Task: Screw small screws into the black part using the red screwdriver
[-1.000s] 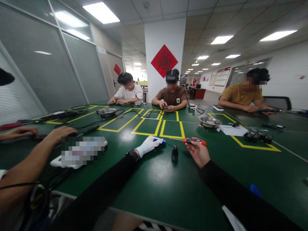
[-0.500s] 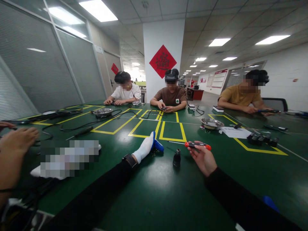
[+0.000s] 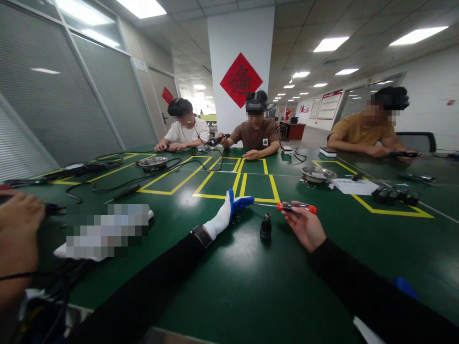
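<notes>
My left hand (image 3: 229, 210), in a white glove with a blue palm, is held above the table with its fingers stretched out and apart. In my right hand (image 3: 304, 224), which is bare, the fingers close round the red and black handle of a screwdriver (image 3: 283, 206). Its thin shaft points left, and the tip reaches the glove's blue fingertips; whether they touch, I cannot tell. Between my hands a black tapered cylindrical part (image 3: 266, 227) with a narrow top stands upright on the green table (image 3: 229, 286). Tiny bits lie beside the glove.
Metal bowls (image 3: 317, 174) stand farther back. Several black parts (image 3: 392, 195) sit by a white paper (image 3: 353, 186) at right. Cables and another screwdriver (image 3: 125, 192) lie at left. A co-worker's hand (image 3: 21, 215) is at the left edge; three people sit opposite.
The gloved fingers have spread, some now pointing right toward the screwdriver tip. The view has shifted slightly. The person opposite in the middle now lifts a dark tool.
</notes>
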Demonstrator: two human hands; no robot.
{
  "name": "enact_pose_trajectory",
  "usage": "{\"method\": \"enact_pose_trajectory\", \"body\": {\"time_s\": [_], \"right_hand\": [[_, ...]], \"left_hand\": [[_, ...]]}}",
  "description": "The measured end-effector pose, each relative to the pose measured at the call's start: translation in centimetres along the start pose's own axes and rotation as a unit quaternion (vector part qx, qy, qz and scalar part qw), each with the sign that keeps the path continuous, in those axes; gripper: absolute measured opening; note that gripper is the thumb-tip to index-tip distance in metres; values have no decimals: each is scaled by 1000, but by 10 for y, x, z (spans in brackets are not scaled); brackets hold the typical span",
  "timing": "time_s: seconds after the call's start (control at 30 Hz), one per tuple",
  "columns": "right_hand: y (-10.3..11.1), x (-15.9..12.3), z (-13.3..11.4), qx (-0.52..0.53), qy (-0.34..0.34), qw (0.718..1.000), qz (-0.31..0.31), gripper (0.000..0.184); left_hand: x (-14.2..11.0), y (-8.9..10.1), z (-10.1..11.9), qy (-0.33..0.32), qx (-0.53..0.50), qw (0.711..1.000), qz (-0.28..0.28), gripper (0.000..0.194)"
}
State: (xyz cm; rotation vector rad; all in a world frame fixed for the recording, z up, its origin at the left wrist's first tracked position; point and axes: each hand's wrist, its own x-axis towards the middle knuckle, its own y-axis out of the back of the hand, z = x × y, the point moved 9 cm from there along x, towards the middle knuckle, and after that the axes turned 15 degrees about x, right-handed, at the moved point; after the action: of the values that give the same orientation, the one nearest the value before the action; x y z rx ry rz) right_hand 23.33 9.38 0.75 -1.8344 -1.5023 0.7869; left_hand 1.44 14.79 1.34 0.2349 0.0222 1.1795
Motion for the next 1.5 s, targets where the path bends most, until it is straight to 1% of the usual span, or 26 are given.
{"method": "enact_pose_trajectory", "body": {"time_s": [0.1, 0.23, 0.37, 0.47, 0.67, 0.73, 0.77, 0.8, 0.83, 0.87, 0.9, 0.93, 1.0, 1.03, 1.1, 1.17, 1.23, 1.33, 1.43, 1.5], "right_hand": [[0, -1, 0, 2, -1, 1000, 6, 20], [1, -1, -1, 3, 4, 1000, 7, 20], [2, 0, -1, 7, 0, 1000, 7, 21], [1, -1, -1, 6, -3, 1000, 8, 21], [-1, -3, -1, 1, -5, 1000, 12, 20], [-1, -3, -1, -1, -5, 1000, 9, 21], [-1, -2, -1, 0, -5, 1000, 8, 20], [0, -2, 0, 1, -5, 1000, 7, 20], [0, -1, 0, 2, -6, 1000, 6, 20], [1, -1, 0, 3, -8, 1000, 4, 20], [2, 0, 1, 5, -9, 1000, 4, 20], [2, 0, 1, 6, -10, 1000, 3, 20], [2, 0, 1, 5, -10, 1000, 1, 20], [2, 0, 1, 3, -10, 1000, 1, 20], [1, -1, 1, 1, -10, 1000, 3, 20], [0, -2, 1, 2, -10, 1000, 8, 20], [0, -2, 1, 3, -10, 1000, 7, 20], [-1, -2, 0, 3, -7, 1000, 1, 20], [0, -2, 0, 3, -6, 1000, -1, 20], [0, -1, 0, 2, -7, 1000, -1, 20]], "left_hand": [[0, 1, -1, -1, 15, 1000, 1, 110], [-2, 8, -2, 12, 0, 1000, 19, 102], [-8, 5, -2, 50, -3, 999, 16, 103], [-11, 3, 0, 60, -6, 998, 14, 104], [-7, 5, -4, 56, 14, 998, 6, 105], [-7, 10, -1, 42, 46, 998, 0, 99], [-9, 14, 3, 26, 78, 997, -7, 92], [-11, 18, 9, 5, 119, 993, -16, 84], [-14, 21, 17, -32, 174, 984, -30, 73], [-19, 22, 23, -65, 243, 966, -61, 68], [-24, 25, 27, -86, 305, 945, -77, 76], [-29, 27, 27, -93, 357, 924, -97, 87], [-35, 31, 23, -92, 433, 888, -126, 96], [-36, 32, 21, -90, 457, 875, -133, 95], [-36, 31, 17, -95, 488, 858, -130, 87], [-34, 27, 15, -105, 508, 848, -113, 77], [-31, 23, 14, -110, 525, 839, -87, 71], [-25, 23, 10, -92, 546, 832, -37, 73], [-20, 27, 9, -80, 546, 834, -6, 79], [-17, 28, 9, -79, 531, 844, -3, 72]]}}
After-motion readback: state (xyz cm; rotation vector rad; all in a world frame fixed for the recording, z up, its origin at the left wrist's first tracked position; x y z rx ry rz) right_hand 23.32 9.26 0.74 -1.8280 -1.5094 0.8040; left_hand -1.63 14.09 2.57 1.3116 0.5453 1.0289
